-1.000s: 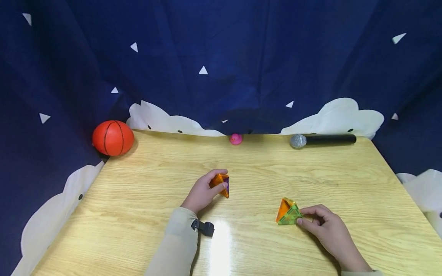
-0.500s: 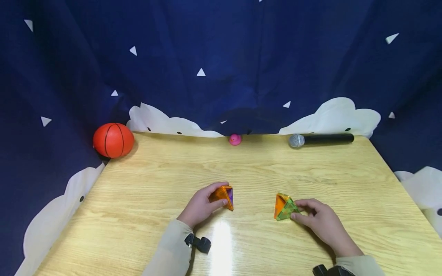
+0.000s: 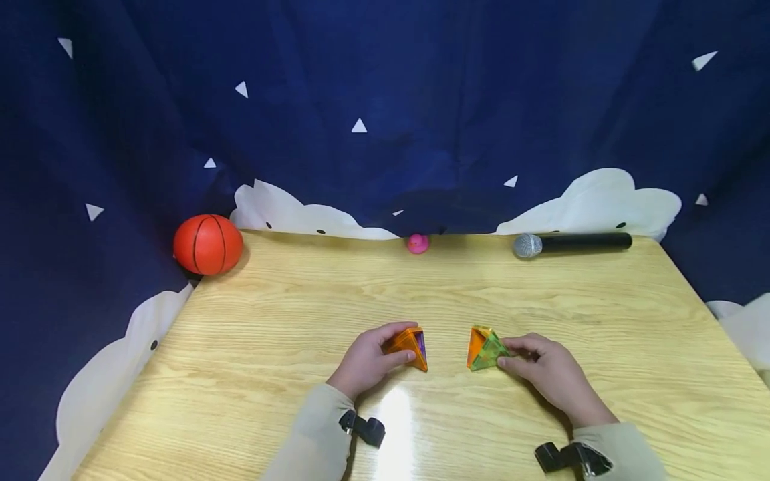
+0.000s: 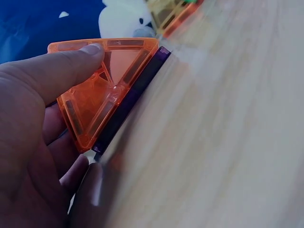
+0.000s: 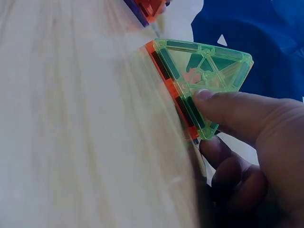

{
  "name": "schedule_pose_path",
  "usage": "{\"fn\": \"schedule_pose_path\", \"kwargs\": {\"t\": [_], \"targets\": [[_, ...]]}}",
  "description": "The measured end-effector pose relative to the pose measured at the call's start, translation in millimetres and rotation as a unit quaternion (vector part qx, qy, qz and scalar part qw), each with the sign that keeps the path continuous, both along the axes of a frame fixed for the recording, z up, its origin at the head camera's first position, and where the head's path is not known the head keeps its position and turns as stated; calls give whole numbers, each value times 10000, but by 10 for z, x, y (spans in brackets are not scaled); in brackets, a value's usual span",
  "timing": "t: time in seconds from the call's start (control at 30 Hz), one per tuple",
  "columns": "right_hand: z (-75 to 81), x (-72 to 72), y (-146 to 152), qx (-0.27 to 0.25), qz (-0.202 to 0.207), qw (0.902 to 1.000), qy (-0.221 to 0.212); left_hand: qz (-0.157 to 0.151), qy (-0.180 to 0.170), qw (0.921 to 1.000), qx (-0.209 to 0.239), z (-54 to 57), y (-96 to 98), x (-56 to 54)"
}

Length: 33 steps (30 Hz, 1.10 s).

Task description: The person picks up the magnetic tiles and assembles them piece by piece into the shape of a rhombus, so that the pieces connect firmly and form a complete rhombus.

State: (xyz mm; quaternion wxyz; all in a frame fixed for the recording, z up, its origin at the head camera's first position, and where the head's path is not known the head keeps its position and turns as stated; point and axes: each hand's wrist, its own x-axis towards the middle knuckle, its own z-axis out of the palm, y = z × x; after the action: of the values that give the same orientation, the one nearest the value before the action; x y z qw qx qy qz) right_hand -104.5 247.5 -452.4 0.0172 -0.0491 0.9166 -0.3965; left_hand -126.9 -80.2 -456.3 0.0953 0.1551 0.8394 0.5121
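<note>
My left hand (image 3: 368, 361) grips a small pyramid of translucent magnetic tiles (image 3: 406, 343) between thumb and fingers. Close up in the left wrist view, its orange triangular tile (image 4: 88, 111) lies under the thumb, with a purple tile (image 4: 135, 97) along the table side. Opposite it, my right hand (image 3: 552, 371) pinches a second magnetic-tile pyramid (image 3: 488, 354) by its right corner. The right wrist view shows the thumb on its green triangular tile (image 5: 227, 67) and an orange tile (image 5: 164, 71) along the lower edge. The two pyramids face each other, a short gap apart. Some fingers are hidden behind the tiles.
Along the back of the wooden table (image 3: 289, 294) sit a red ball (image 3: 208, 244) at the left corner, a pink rubber duck (image 3: 418, 243) in the middle and a microphone (image 3: 571, 243) at the right. A dark blue curtain (image 3: 385, 80) hangs behind and on both sides.
The left hand has brought its pyramid toward me and to the right. The right hand has carried its pyramid left and slightly away from me, so the gap between them has narrowed.
</note>
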Motion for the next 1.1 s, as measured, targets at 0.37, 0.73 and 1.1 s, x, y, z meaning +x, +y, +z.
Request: {"fn": "schedule_pose_path", "kwargs": {"t": [0.37,0.73,1.1], "targets": [[-20,-96,-163,-21,136,9999,-39,-202,337,9987,-338,-22,374,-32],[8,-102,-190,-51,-1,9999,-97,-362,462,9975,-394,4,502,-25],[-5,-107,-192,-36,-54,10000,-39,-492,672,9943,-672,0,528,-41]]}}
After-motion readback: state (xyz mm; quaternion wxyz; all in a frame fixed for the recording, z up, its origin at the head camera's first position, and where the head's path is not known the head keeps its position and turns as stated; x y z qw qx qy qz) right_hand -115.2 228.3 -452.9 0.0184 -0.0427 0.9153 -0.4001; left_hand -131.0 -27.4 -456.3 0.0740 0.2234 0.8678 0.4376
